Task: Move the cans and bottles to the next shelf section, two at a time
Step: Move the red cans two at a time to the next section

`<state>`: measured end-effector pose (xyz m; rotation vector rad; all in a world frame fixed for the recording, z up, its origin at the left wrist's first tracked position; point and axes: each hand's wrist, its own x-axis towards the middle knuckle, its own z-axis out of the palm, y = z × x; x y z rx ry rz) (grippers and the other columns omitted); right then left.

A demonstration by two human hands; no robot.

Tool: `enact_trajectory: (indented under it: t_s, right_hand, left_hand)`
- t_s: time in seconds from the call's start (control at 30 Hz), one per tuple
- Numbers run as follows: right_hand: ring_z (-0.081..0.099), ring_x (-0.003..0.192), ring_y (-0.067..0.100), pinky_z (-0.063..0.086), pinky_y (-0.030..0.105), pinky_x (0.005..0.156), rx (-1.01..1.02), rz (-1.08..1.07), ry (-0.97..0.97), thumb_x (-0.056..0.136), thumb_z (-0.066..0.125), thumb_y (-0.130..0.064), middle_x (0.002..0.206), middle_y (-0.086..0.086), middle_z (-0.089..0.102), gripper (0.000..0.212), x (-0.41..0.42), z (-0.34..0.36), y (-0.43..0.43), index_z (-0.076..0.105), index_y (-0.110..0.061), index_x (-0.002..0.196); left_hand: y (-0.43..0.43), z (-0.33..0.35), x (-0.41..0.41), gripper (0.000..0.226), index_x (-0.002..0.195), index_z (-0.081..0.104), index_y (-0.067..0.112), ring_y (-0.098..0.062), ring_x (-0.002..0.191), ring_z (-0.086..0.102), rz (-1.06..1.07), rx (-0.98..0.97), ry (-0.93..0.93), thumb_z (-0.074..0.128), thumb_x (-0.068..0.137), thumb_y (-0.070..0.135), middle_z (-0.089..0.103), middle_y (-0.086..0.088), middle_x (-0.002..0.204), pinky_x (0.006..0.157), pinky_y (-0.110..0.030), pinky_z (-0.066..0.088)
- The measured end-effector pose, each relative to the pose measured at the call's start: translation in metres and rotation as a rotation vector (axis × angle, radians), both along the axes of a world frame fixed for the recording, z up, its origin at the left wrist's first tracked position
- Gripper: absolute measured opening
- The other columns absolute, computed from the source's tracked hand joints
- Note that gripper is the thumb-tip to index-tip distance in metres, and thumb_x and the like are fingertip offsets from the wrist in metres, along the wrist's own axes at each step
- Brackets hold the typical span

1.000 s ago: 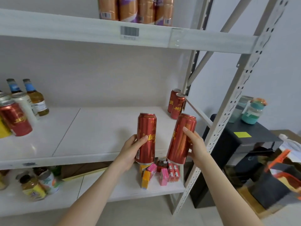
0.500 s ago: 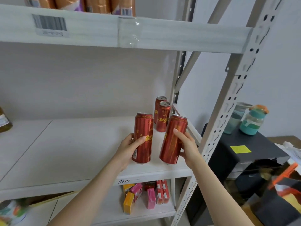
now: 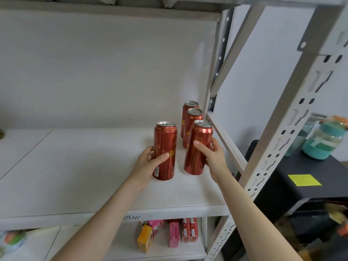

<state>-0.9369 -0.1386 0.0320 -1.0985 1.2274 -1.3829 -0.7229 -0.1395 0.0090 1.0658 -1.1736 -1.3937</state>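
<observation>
From the head camera, you are risking a knock-over: your right hand [image 3: 213, 157] is gripping a tilted can [image 3: 197, 147] just in front of the two cans already parked [image 3: 192, 119] by the rear post, so I judge a forward push could be toppling them. Your left hand [image 3: 150, 162] is wrapping its fingers around an upright can [image 3: 164, 150] that looks to be standing on the shelf board [image 3: 84, 166]. Both cans are looking tall, slim, glossy red with gold print and unopened silver tops, likely slippery under a loose hold.
</observation>
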Motion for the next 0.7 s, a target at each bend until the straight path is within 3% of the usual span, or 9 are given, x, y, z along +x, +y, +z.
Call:
enact_trajectory:
  t_s: [0.43,0.7]
  right_hand:
    - [0.063,0.103,0.008,0.048,0.021,0.074,-0.069,0.016,0.041,0.081,0.079,-0.026,0.113,-0.013,0.064,0.041,-0.006,-0.030,-0.033,0.054,-0.039,0.111]
    - [0.060,0.116,0.021,0.052,0.043,0.096,-0.067,-0.020,0.027,0.070,0.084,-0.041,0.126,-0.001,0.062,0.070,-0.008,-0.037,-0.057,0.053,-0.026,0.131]
  left_hand:
    - [-0.010,-0.026,-0.004,0.076,0.122,0.059,0.021,-0.023,0.113,0.066,-0.006,-0.035,-0.030,0.087,0.054,0.041,0.071,-0.002,0.117,0.103,-0.052,0.048]
    - [-0.016,-0.035,-0.006,0.076,0.124,0.059,0.015,-0.022,0.111,0.067,-0.004,-0.077,-0.023,0.086,0.055,0.034,0.072,-0.005,0.116,0.099,-0.044,0.051]
